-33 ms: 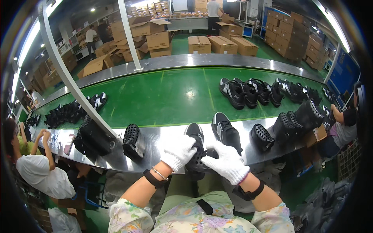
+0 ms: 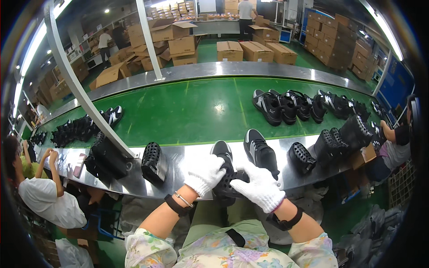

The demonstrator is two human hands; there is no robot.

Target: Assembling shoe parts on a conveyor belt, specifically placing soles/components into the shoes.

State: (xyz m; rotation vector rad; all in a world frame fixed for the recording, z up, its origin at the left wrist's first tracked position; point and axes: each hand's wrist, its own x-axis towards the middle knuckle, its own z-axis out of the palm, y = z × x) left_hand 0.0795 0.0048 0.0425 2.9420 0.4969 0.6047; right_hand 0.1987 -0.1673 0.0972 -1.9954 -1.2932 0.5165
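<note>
A black sneaker with a grey toe [image 2: 222, 149] points away from me at the metal edge. My left hand [image 2: 204, 175], in a white knit glove, grips its left side with curled fingers. From the right, my gloved right hand [image 2: 260, 186] closes around a black perforated piece [image 2: 229, 181] at the shoe's opening. How far that piece sits inside the shoe is hidden by my fingers. A matching black sneaker [image 2: 260, 153] stands just right of it. Similar perforated black pieces stand upright, a stack to the left [image 2: 153, 163] and another to the right [image 2: 302, 157].
Beyond the metal ledge [image 2: 178, 161] runs a green belt [image 2: 178, 111] with black sneakers [image 2: 270, 107] at right and more [image 2: 85, 127] at left. A slanted white post [image 2: 85, 89] rises at left. Co-workers sit at left [image 2: 49, 196] and right [image 2: 395, 143]. Cartons [image 2: 257, 51] stand behind.
My right hand has shifted very slightly left at the shoe's opening. The held sneaker's toe has tipped slightly left. My left hand keeps its grip.
</note>
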